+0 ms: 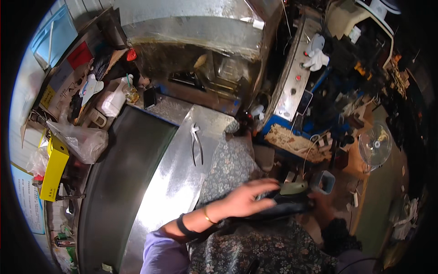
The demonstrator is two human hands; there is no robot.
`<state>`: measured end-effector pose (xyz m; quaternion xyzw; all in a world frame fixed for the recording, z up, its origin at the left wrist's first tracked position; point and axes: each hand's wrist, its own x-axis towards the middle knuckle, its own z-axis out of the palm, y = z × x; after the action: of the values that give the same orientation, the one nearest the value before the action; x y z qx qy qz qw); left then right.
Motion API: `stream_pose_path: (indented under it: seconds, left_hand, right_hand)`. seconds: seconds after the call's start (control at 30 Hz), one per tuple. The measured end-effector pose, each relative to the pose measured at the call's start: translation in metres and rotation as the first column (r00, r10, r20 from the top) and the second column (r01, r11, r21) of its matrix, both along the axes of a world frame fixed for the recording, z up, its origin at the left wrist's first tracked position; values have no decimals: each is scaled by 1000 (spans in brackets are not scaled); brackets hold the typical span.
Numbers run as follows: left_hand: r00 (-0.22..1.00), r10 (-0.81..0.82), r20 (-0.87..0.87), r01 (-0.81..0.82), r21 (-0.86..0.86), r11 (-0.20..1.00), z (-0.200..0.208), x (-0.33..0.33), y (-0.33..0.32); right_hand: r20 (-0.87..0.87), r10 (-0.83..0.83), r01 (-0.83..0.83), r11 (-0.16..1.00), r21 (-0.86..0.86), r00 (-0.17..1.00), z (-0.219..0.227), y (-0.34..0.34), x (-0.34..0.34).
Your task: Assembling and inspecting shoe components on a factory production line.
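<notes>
A black shoe upper (285,206) with a dull green shoe last (293,188) showing at its top lies over my lap. My left hand (251,197) reaches across to its left end, fingers stretched out and apart; I cannot tell whether they touch it. At the shoe's other end is my right hand (321,206), smeared by motion, its fingers partly hidden. A flowered apron (255,246) covers my lap. Ahead and to the left, lasting pincers (196,144) lie on a shiny metal tabletop (159,178), apart from both hands.
A dark conveyor belt (123,178) runs along the left, with a yellow box (54,169) and plastic bag (82,139) beyond it. A metal-hooded machine (191,34) stands ahead. On the right are a control panel (292,86), a small grey-blue bin (323,180) and a fan (376,144).
</notes>
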<state>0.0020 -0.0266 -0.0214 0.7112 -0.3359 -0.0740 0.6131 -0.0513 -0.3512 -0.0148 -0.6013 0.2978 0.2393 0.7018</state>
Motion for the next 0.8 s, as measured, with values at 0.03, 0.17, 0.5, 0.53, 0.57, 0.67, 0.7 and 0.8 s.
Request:
stream_pose_path:
  seconds: [0.03,0.17,0.5,0.53,0.57,0.67,0.7,0.8]
  left_hand:
    - [984,168,52,-169,14,986,-15,18,20]
    - [560,828,-22,-793,274,544,-78,76,118]
    - [540,606,584,-809,559,182,-158,86,202]
    - [567,625,537,-775,604,184,-155,86,201]
    - [548,614,568,-797,578,177,-153,88,201]
    - [568,619,543,-771,613,170,-145,91,201]
    - [580,614,536,-758,631,165,-145,92,200]
    - [558,617,554,-781,603,165,-145,91,201]
  right_hand:
    - [47,-170,169,985,21,984,-11,2,-10]
    - [-85,-288,300,897,326,954,-34,33,-13]
    - [581,-135,-173,880,443,802,-47,185,251]
    - [701,-62,-143,963,230,711,-59,209,273]
    - [813,337,-110,939,-325,474,-69,235,306]
    - [527,740,-80,608,-790,418,-97,291,364]
    - [537,702,-15,614,-789,468,-106,312,379]
    - [598,712,193,570,-798,370,-119,343,397]
